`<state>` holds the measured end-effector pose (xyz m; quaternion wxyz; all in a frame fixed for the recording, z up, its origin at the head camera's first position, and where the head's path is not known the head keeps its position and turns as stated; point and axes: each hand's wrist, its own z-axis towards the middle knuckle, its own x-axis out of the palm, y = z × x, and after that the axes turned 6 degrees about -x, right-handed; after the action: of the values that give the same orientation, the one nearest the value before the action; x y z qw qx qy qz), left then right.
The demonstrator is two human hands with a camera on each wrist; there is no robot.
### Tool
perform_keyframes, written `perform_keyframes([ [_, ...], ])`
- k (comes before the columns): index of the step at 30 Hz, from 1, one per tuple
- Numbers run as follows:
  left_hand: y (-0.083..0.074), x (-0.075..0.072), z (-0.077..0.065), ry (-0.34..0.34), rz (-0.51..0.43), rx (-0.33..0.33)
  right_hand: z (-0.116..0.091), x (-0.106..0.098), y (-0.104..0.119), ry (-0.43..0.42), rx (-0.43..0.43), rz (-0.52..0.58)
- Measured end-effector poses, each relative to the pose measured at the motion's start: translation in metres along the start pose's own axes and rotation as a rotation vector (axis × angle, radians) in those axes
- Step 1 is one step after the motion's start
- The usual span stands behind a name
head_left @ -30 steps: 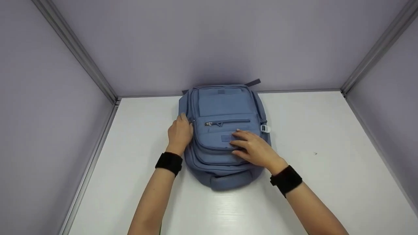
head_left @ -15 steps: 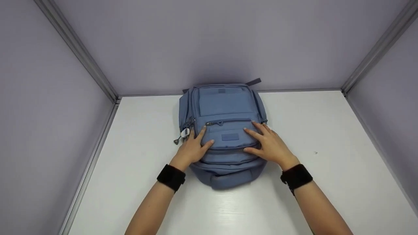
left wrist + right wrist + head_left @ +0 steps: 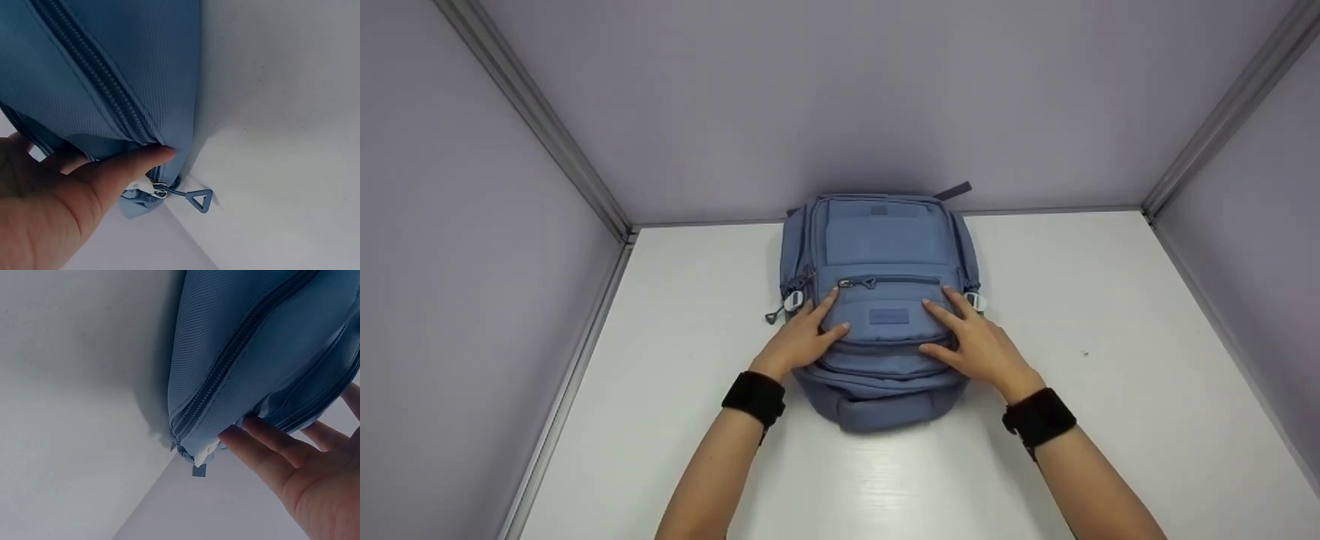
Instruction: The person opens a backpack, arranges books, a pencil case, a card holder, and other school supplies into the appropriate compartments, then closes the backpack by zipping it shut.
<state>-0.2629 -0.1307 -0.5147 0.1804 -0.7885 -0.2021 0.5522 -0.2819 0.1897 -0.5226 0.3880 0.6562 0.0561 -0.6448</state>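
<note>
A blue backpack (image 3: 889, 247) lies on the white table with its front pocket facing up and its top handle (image 3: 889, 412) toward me. My left hand (image 3: 799, 341) rests spread along its left edge, thumb on the front. Opposite it, my right hand (image 3: 982, 345) lies spread on the right edge. In both wrist views the fingers press against the fabric without curling round it. White buckles show beside each hand, the left one (image 3: 793, 301) and the right one (image 3: 975, 301). A triangular zipper pull (image 3: 201, 199) dangles near my left fingers. The front pocket's zipper (image 3: 889, 281) runs across the middle.
Behind the backpack stands a pale wall (image 3: 870, 97), with a dark strap end (image 3: 953, 190) poking out toward it. Side panels with metal corner posts flank the white table (image 3: 1110, 420). A small mark (image 3: 1085, 352) shows on the table at right.
My left hand has left the side zipper area and come to lie on the left edge. My right hand moved from the front to the right edge. The backpack has shifted slightly right.
</note>
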Motion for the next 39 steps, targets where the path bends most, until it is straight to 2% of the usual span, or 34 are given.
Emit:
perform_keyframes([
  [12,-0.01,-0.001,0.021,-0.002,0.018,-0.006,0.013,-0.006,-0.013,0.023,0.049,0.016],
  [23,-0.01,-0.005,0.027,-0.016,0.027,-0.015,0.023,-0.007,-0.016,0.029,0.056,0.029],
  [28,-0.01,-0.006,0.025,-0.024,0.044,-0.01,0.024,-0.01,-0.015,0.05,0.049,0.025],
  [33,-0.005,-0.01,0.016,-0.038,0.109,0.027,0.019,-0.022,-0.017,0.109,0.059,0.058],
  [36,0.001,-0.015,0.008,-0.079,0.143,0.077,0.015,-0.033,-0.022,0.11,0.067,0.065],
  [39,0.011,-0.023,0.002,-0.152,0.169,0.122,0.012,-0.045,-0.032,0.066,0.065,0.032],
])
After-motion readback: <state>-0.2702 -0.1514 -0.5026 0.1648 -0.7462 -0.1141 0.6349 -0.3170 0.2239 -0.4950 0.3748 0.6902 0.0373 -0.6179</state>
